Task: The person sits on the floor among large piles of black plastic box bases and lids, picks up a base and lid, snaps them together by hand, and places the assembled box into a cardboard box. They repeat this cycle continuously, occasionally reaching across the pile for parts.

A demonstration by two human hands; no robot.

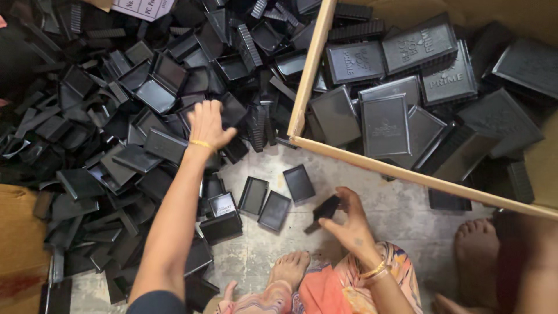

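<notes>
Left hand (pixel 208 125) is stretched out over the heap of black trays (pixel 116 134), fingers spread wide. Right hand (pixel 349 224), low near a cardboard box (pixel 308 70), has a small black tray (pixel 325 209) pinched in its fingers above the floor (pixel 383 203).

A small workshop or sorting room for plastic parts, most likely. No bench, only a bare, stained concrete floor (pixel 372 197) as the work surface. A big loose heap of black plastic trays (pixel 116 134) across the floor, many identical pieces, too many for a home. A large cardboard box (pixel 311 70) full of flat black lids (pixel 383 125), all of one kind. More cardboard (pixel 20 244) at the left edge. Bare feet (pixel 289 270) on the floor near the parts, so work done low on the floor, by hand. No machines or tools in view.
</notes>
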